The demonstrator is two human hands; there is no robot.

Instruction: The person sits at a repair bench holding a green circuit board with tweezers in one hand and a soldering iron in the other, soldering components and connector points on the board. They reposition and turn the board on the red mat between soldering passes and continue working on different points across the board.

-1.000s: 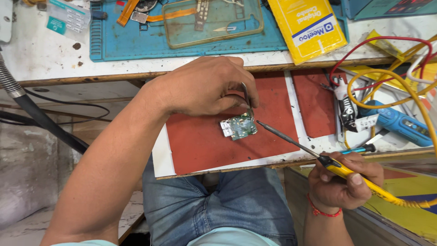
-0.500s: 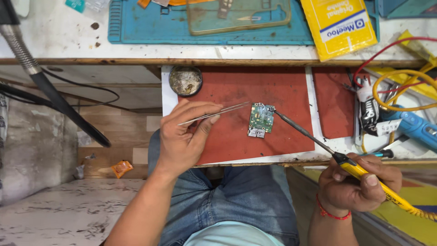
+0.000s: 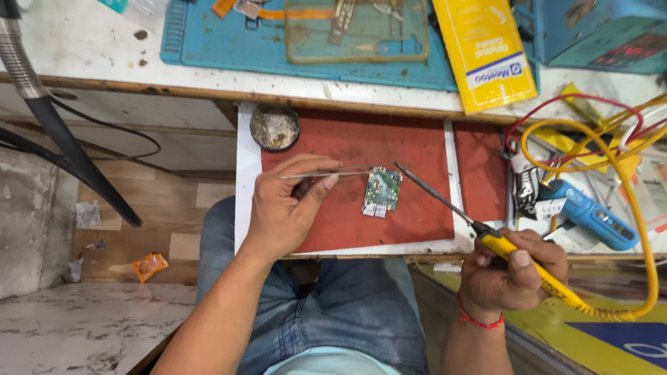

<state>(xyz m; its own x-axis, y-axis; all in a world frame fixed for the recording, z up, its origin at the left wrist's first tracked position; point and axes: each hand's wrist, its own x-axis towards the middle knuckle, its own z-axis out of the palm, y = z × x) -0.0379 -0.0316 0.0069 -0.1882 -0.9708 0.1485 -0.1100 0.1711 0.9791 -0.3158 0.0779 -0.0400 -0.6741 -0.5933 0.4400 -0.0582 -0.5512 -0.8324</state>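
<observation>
**Soldering a small circuit board on the red mat**

The left hand (image 3: 288, 208) is pinching a pair of tweezers (image 3: 326, 173) closed between thumb and fingers, their tips touching the top edge of the green circuit board (image 3: 382, 191), which is lying flat on the red mat (image 3: 347, 229). The right hand (image 3: 511, 274) is gripping the yellow soldering iron (image 3: 486, 239) in a closed fist, its tip hovering just beside the board's upper right corner. A round tin (image 3: 275, 128) is sitting near the mat's top left corner. The step looks like steadying the board for a joint; the next move calls for a steady tip and firm tweezers.
</observation>
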